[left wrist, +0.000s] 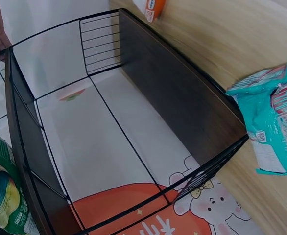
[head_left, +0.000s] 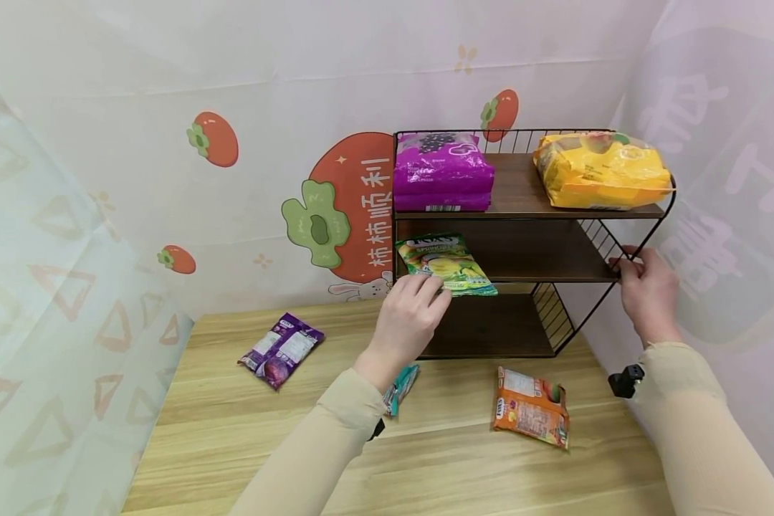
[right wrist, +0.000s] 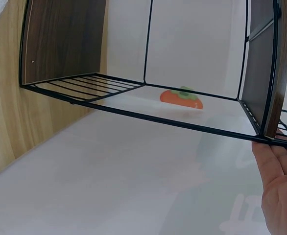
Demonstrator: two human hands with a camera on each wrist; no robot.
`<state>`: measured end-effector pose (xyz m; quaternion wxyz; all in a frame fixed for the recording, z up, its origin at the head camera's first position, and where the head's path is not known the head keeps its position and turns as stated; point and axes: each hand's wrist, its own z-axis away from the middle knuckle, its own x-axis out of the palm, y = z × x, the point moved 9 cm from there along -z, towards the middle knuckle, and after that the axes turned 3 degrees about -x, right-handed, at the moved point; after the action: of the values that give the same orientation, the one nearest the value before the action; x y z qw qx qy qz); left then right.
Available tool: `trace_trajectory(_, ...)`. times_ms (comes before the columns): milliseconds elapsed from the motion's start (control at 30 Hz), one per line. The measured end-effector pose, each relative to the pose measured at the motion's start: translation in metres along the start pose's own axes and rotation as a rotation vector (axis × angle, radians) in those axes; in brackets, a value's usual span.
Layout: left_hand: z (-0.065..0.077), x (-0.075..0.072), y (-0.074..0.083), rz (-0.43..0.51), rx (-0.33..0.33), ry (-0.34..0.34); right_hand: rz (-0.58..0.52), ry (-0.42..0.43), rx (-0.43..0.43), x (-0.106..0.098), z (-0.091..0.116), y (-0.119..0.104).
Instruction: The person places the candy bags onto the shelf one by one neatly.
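My left hand (head_left: 408,315) pinches the lower edge of a green and yellow candy bag (head_left: 448,265) at the left end of the middle shelf. In the left wrist view the green bag (left wrist: 5,183) shows at the left edge, beside the shelf board. My right hand (head_left: 648,290) grips the right end of the middle shelf on the black wire rack (head_left: 535,282). In the right wrist view the fingers (right wrist: 273,169) reach under the rack's frame at the board's corner. On the top shelf, a purple bag (head_left: 443,175) stands at left and a yellow bag (head_left: 603,172) at right.
A purple candy bag (head_left: 281,350) lies on the wooden table (head_left: 232,444) left of the rack. An orange bag (head_left: 532,407) lies in front of it at right. A teal bag (head_left: 401,390), partly hidden by my left forearm, lies near the rack's front left corner.
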<state>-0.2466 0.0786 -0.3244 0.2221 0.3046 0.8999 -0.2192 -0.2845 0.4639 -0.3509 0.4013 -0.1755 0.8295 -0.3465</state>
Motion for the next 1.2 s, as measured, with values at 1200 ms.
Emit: trace_trajectory(1200,0.002,0.012,-0.009,0.010,0.092,0.024,0.023,0.002,0.002,0.000,-0.001,0.003)
